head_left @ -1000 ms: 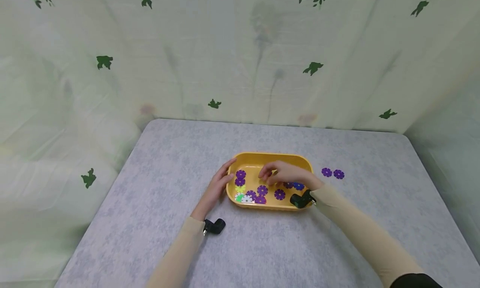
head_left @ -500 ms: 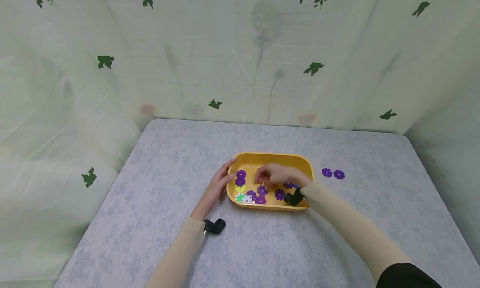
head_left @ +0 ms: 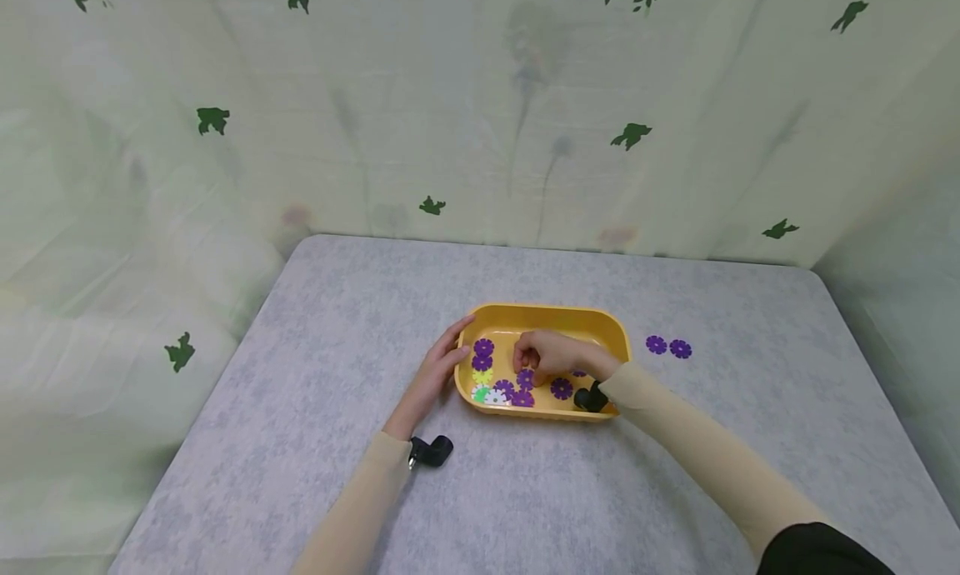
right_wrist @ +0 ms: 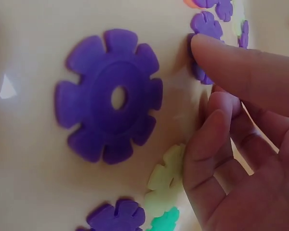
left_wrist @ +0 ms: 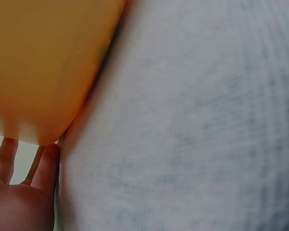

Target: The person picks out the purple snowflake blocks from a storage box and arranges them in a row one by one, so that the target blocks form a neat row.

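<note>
A yellow tray [head_left: 551, 315] on the table holds several flower-shaped plastic discs, mostly purple. My left hand [head_left: 437, 369] rests against the tray's left end, fingers fairly straight at the rim; in the left wrist view those fingers [left_wrist: 47, 166] touch its wall. Inside the tray, my right hand [head_left: 553, 355] bends its fingers down toward the floor. Its thumb [right_wrist: 241, 70] overlaps a purple disc [right_wrist: 204, 24] in the right wrist view; I cannot tell whether that disc is pinched. A larger-looking purple disc [right_wrist: 96, 101] lies flat nearer that camera.
Yellow [head_left: 482, 377], white [head_left: 496, 397] and green [head_left: 480, 393] discs lie at the tray's left end among purple ones. Two purple discs [head_left: 668, 347] sit on the grey table [head_left: 375, 292] to the tray's right. A pale curtain [head_left: 450, 100] hangs behind the table.
My right hand has moved slightly left and lower into the tray, its fingers more bent than a second ago. The left hand keeps its place at the rim.
</note>
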Tool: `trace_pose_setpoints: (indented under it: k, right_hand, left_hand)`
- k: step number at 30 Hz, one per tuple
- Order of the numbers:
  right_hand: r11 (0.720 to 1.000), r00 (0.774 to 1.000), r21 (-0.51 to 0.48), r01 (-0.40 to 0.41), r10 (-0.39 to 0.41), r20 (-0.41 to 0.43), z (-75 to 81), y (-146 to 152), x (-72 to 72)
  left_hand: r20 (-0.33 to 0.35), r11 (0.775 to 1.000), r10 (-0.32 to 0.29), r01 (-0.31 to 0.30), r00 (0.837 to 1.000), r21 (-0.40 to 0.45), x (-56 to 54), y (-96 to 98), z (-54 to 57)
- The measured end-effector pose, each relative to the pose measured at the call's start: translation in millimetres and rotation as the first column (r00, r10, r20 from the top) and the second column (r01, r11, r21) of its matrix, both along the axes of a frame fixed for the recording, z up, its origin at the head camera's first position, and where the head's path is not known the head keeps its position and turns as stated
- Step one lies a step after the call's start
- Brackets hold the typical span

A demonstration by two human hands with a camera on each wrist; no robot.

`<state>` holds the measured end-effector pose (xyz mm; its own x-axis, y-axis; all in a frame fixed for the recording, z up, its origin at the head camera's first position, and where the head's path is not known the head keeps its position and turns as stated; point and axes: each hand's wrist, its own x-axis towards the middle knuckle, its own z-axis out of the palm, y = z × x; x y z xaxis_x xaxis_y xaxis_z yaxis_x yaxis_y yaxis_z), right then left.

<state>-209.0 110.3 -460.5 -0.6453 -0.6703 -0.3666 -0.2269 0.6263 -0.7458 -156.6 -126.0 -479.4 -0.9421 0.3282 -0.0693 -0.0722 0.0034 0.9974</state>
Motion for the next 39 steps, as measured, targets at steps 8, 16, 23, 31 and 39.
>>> trace_pose_setpoints:
  k: [8,16,23,31,39]
  right_hand:
    - [0.998,0.999,-0.068,-0.005,0.008,0.045,0.5,4,-2.1]
    - [0.978,0.986,-0.191,0.078,-0.048,0.157,8.2,17,-4.8]
    - [0.954,0.969,-0.241,0.176,-0.126,0.211,24.4,36,-3.0]
    - [0.92,0.96,-0.292,0.262,-0.218,0.177,39.7,68,-3.1]
    - [0.879,0.922,-0.28,0.386,-0.361,0.138,40.1,116,1.1]
  left_hand:
    - [0.014,1.0,-0.004,0.004,1.0,-0.007,4.6,2.3,13.2]
    - [0.015,1.0,-0.004,0.004,1.0,-0.005,4.9,3.5,12.9]
    - [0.02,1.0,0.001,-0.001,1.0,-0.016,5.9,3.8,14.5]
    - [0.016,1.0,-0.001,0.001,1.0,-0.016,5.5,3.2,14.0]
    - [0.008,1.0,-0.006,0.006,1.0,-0.028,5.7,2.5,13.7]
